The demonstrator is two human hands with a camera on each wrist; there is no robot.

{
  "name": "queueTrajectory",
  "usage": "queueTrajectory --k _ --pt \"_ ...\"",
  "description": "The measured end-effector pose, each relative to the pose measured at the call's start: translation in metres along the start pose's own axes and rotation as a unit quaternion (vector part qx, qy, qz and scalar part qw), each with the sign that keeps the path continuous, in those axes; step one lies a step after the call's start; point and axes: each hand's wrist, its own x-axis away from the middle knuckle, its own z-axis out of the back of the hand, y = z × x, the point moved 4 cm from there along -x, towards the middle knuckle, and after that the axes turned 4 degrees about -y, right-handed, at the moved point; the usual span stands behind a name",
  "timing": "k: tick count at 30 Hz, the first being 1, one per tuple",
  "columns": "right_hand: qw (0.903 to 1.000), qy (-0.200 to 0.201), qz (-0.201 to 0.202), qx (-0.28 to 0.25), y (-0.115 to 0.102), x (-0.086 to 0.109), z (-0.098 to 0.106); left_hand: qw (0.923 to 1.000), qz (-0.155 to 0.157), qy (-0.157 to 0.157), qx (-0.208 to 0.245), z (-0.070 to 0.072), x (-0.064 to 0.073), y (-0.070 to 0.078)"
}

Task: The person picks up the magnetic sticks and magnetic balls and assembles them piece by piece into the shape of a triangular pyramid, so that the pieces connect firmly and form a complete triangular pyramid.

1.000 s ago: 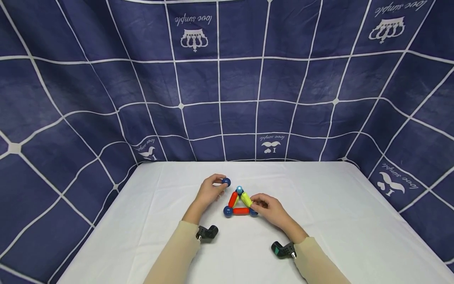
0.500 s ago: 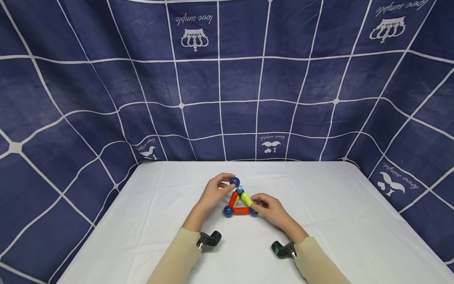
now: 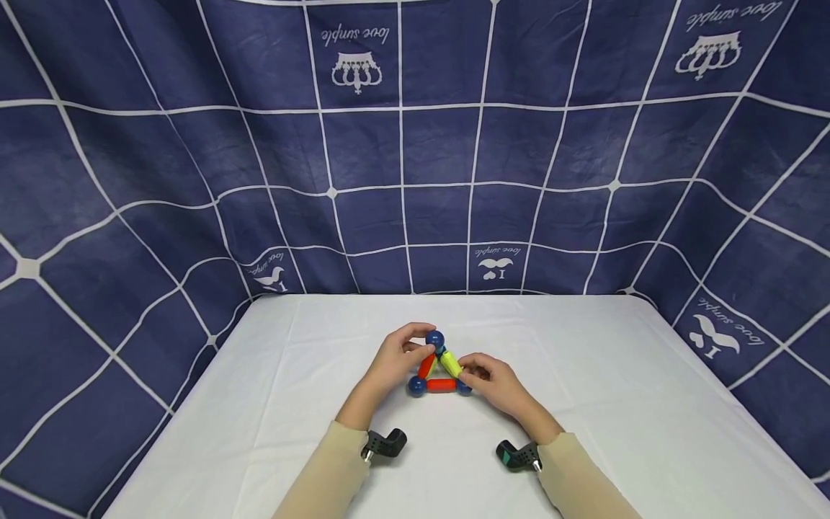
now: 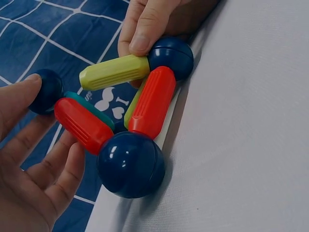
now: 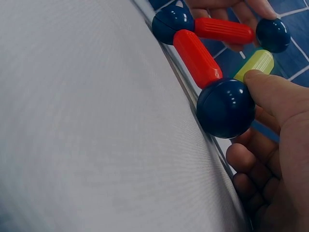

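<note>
A pyramid-like frame of magnetic rods and blue balls stands on the table. My left hand (image 3: pixel 393 360) pinches the top blue ball (image 4: pixel 47 92) between thumb and fingers. This ball sits against the upper ends of a red rod (image 4: pixel 83 125) and a teal rod (image 4: pixel 94 110); a small gap to the yellow-green rod (image 4: pixel 115 72) shows in the left wrist view. With its thumb, my right hand (image 3: pixel 496 382) grips that rod's lower end, beside the right blue ball (image 5: pixel 226 108). Another red rod (image 3: pixel 442 385) joins it to the left blue ball (image 3: pixel 418 386). Behind, a further base ball is mostly hidden.
A white cloth (image 3: pixel 583 375) covers the table. Dark blue checked curtains (image 3: pixel 441 144) hang behind it and at both sides. Each wrist wears a black camera mount, one on the left (image 3: pixel 387 442) and one on the right (image 3: pixel 516 455).
My left hand has carried the blue ball to the right, then down onto the top of the frame. The right hand has stayed in place on the yellow-green rod.
</note>
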Motion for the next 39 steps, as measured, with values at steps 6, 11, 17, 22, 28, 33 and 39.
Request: queueTrajectory --k 6,11,17,22,28,33,39 --pt "1.0000 -0.002 0.005 -0.002 0.0002 0.0002 0.0003 1.0000 0.004 -0.005 -0.006 -0.0017 0.0004 0.0019" --pt "0.9999 -0.005 0.013 0.006 0.0006 0.0006 0.0002 1.0000 -0.009 -0.003 0.000 -0.0021 0.0022 0.0013" --pt "0.9998 -0.004 0.011 0.016 -0.0009 0.0016 0.0016 0.9995 -0.028 -0.011 0.007 -0.0020 0.0035 0.0028" --pt "0.9998 -0.006 0.011 0.013 -0.0015 0.0021 0.0018 0.9994 -0.031 -0.014 -0.002 -0.0033 0.0041 0.0027" --pt "0.9999 -0.004 0.008 0.013 0.0002 0.0010 0.0011 0.9996 -0.025 -0.010 -0.009 -0.0044 0.0049 -0.0001" --pt "0.9998 -0.001 0.016 0.014 0.0000 0.0008 0.0013 0.9995 -0.028 -0.015 -0.004 -0.0059 0.0048 -0.0002" --pt "0.9996 -0.002 0.021 0.021 -0.0004 0.0016 0.0022 0.9988 -0.033 -0.026 -0.024 -0.0094 0.0058 0.0027"
